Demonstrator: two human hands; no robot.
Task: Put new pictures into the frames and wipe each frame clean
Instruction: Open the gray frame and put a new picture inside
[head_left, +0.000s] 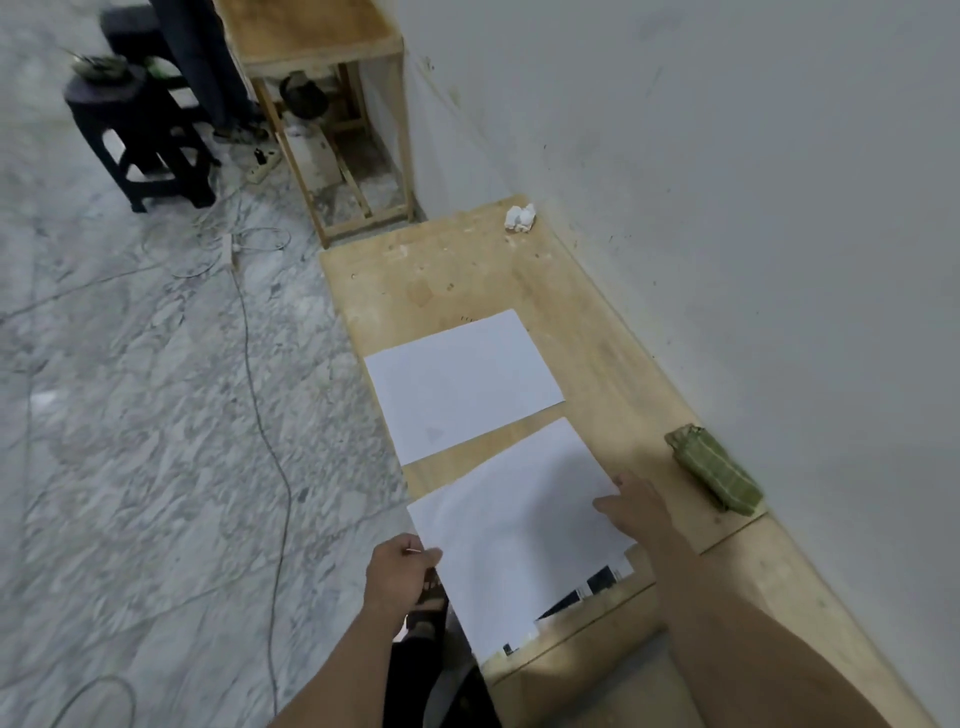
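Two white sheets lie on a low wooden bench (467, 270) along the wall. The far sheet (462, 382) lies flat by itself. The near sheet (519, 530) covers a picture whose dark print (587, 590) shows at its lower right edge. My left hand (400, 571) pinches the near sheet's left corner at the bench edge. My right hand (636, 504) rests with straight fingers on that sheet's right edge. A folded green cloth (714, 475) lies by the wall, to the right of my right hand. No picture frame can be made out.
A crumpled white tissue (520, 217) sits at the bench's far end. Beyond it stands a wooden table (322, 57) with items beneath. Black stools (140, 135) and a person's legs (208, 67) are at the far left. Cables (260, 395) run across the marble floor.
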